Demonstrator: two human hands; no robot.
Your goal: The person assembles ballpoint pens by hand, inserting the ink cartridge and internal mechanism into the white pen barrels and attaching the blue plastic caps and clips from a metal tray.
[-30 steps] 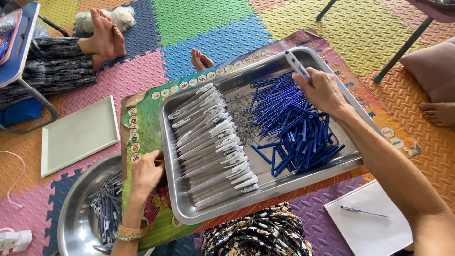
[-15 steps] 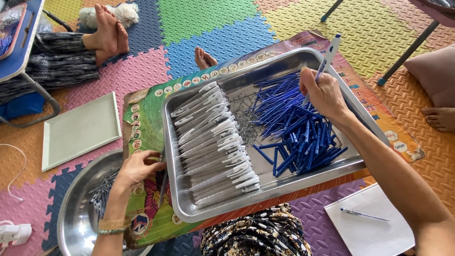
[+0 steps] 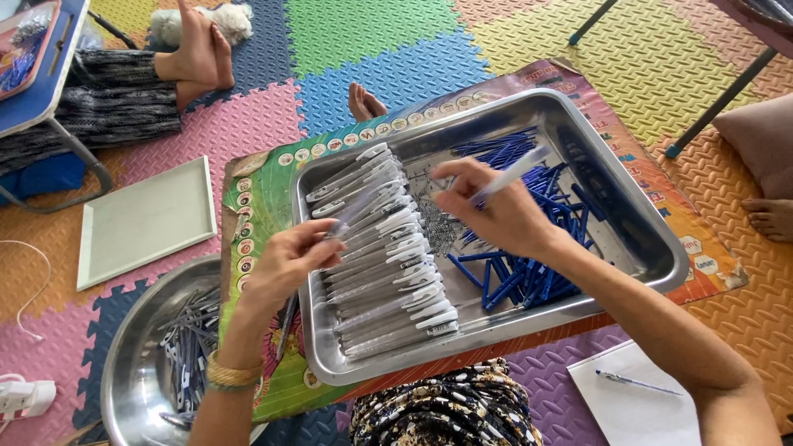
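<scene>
The person sits on the floor over a steel tray [image 3: 636, 223] that rests on a colourful printed board [image 3: 264, 198]. The right hand [image 3: 496, 211] is closed around a white pen barrel [image 3: 516, 172], pinched between thumb and fingers, its free end pointing up and away from the wrist. Just under and beyond that hand lies a heap of blue pen parts [image 3: 529, 272], and between the two hands is a small patch of tiny metal springs [image 3: 438, 227]. The left hand [image 3: 289, 260] hovers over the tray's near-left rim, fingers curled around a clear pen tube [image 3: 351, 216] whose tip points toward the right hand. Directly beside the left hand, filling the tray's left half, is a row of white-clipped pens [image 3: 388, 256] laid side by side. Below the left wrist, which wears a gold bangle [image 3: 231, 376], sits a round steel bowl [image 3: 136, 363] holding more pen pieces. Near the right elbow a sheet of paper [image 3: 636, 405] carries one pen.
</scene>
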